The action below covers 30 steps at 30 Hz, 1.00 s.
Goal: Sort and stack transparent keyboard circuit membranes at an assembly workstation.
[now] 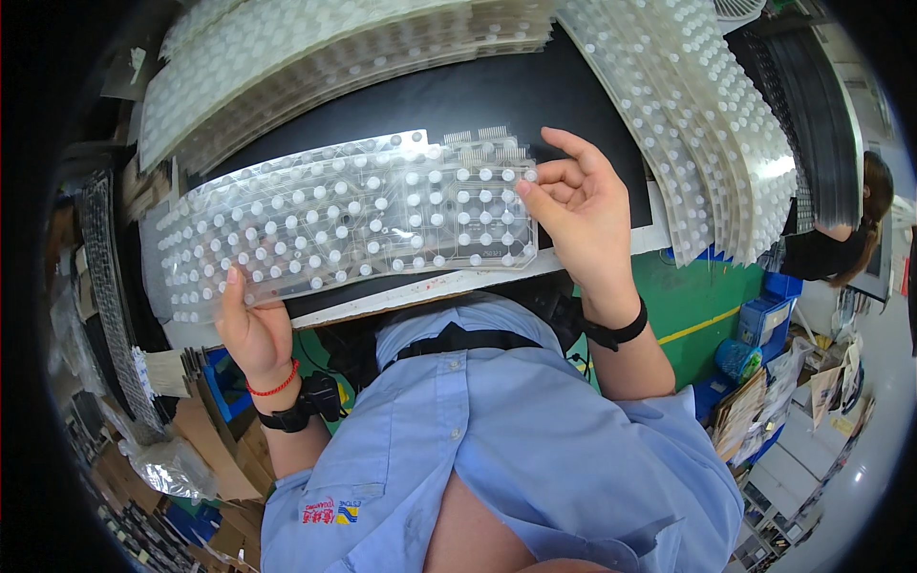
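A clear keyboard membrane point(353, 224) dotted with white rubber domes spans the space in front of me, with fine printed traces on it. Its layered look suggests more than one sheet, but I cannot tell for certain. At its near left edge my left hand point(256, 334) grips it, thumb on top and the other fingers partly hidden beneath. The thumb and fingers of my right hand point(583, 215) pinch the right edge near the upper corner, where comb-like contact tails point(478, 137) stick out. Under the membrane lies a black work surface point(592, 105).
Tall stacks of similar membranes stand at the back left point(334, 57) and at the right point(702, 124). Black keyboard parts point(110, 286) line the left side. Blue bins point(764, 320) sit on the green floor at right; beyond them is another person point(841, 224).
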Available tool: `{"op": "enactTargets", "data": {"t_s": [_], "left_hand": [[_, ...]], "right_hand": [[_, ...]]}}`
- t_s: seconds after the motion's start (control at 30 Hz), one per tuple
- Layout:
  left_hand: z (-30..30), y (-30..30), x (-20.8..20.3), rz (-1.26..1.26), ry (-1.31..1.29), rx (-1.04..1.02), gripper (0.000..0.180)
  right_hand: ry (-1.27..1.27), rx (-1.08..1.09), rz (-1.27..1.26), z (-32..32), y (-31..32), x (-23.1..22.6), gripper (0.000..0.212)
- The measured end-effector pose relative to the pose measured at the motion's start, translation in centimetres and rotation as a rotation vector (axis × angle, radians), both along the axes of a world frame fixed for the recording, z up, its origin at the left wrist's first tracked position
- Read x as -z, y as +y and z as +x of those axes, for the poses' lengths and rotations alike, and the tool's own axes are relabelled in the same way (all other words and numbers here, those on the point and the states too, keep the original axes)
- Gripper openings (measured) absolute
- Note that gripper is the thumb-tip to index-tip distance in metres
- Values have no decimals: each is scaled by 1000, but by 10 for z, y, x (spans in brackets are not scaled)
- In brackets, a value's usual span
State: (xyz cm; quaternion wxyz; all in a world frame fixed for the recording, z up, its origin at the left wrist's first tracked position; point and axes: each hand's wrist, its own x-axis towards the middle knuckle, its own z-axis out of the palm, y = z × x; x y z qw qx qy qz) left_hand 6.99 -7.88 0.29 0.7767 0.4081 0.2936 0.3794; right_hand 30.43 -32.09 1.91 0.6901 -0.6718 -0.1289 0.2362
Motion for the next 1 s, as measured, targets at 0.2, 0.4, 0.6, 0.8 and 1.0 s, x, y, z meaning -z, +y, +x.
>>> {"op": "enactTargets", "data": {"t_s": [0.2, 0.4, 0.6, 0.8, 1.0], "left_hand": [[0, 0, 2, 23, 11, -13, 40], [1, 0, 1, 28, 9, -14, 39], [-21, 8, 7, 18, 4, 44, 41], [-26, 15, -25, 268, 132, -14, 46], [-43, 26, -28, 685, 715, 75, 46]], "right_hand": [[67, -4, -8, 5, -1, -2, 57], [98, 2, 0, 6, -1, -4, 57], [72, 29, 5, 8, -12, -5, 54], [-51, 62, -82, 14, -40, -12, 51], [-401, 96, -288, 12, -49, -11, 43]]}}
